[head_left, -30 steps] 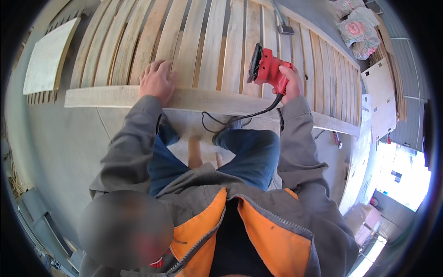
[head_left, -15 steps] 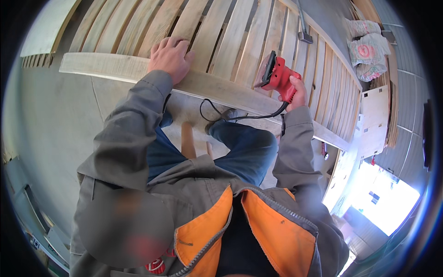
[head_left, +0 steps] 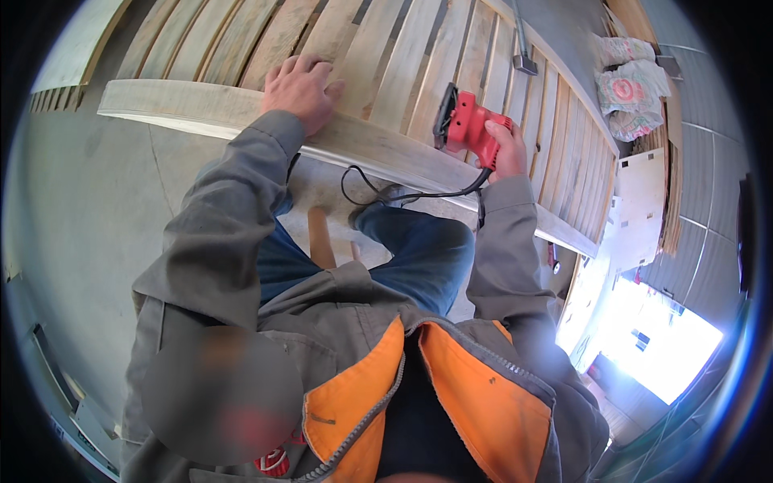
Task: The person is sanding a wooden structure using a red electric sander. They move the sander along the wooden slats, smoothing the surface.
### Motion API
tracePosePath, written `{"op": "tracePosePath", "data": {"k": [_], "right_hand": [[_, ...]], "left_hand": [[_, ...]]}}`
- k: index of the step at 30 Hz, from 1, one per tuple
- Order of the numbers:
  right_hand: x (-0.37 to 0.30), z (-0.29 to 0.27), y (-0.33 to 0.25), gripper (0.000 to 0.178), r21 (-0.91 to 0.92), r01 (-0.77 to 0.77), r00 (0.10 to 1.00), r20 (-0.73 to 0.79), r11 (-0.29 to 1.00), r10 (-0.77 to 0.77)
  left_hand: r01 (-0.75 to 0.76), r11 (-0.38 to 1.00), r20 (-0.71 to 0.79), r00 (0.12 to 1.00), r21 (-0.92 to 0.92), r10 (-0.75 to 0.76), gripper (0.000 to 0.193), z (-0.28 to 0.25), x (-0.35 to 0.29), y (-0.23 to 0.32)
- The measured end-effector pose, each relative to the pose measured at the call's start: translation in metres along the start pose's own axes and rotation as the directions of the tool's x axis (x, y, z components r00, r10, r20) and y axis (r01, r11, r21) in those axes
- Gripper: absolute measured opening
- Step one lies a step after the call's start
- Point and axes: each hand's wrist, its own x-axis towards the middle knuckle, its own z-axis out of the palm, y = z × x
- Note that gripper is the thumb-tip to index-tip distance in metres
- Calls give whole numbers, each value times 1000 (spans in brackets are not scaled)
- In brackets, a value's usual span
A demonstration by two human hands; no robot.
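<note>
A long slatted wooden frame (head_left: 378,145) stretches across in front of me, its pale slats running away from a thick near rail. My right hand (head_left: 507,151) is wrapped round the body of a red electric sander (head_left: 471,126). The sander is tilted, its black-edged sanding pad turned to the left above the slats; I cannot tell whether the pad touches the wood. From its rear end a black cord (head_left: 443,194) loops below the rail toward my legs. My left hand (head_left: 302,92) lies on the rail and slat ends, fingers stretched out, holding nothing.
White sacks (head_left: 632,88) and stacked boards stand beyond the frame's right end. A metal bar with a dark block (head_left: 525,64) lies over the far slats. At the upper left is another pale panel (head_left: 72,44). A wooden leg (head_left: 321,237) shows between my knees.
The sander in my right hand has shifted slightly left, and its pad faces more to the left. My left hand stays on the rail. The whole view has moved a little.
</note>
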Motion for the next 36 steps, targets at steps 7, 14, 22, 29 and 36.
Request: {"op": "tracePosePath", "data": {"k": [7,14,22,29,36], "right_hand": [[-3,17,-18,61,-88,4,1000,-25,996,-6],[0,22,-16,60,-152,108,993,-30,982,-114],[-7,25,-19,63,-191,24,996,-76,981,-40],[-10,28,-24,66,-242,-28,997,-75,970,10],[8,23,-1,74,-306,89,982,-132,948,-135]], "left_hand": [[18,1000,32,999,5,-18,44,-1,1,0],[16,1000,38,999,16,-17,45,0,2,1],[8,999,48,999,44,-10,44,-3,3,5],[16,996,48,999,92,-21,40,-2,3,6],[-13,995,48,999,96,8,40,0,2,8]]}}
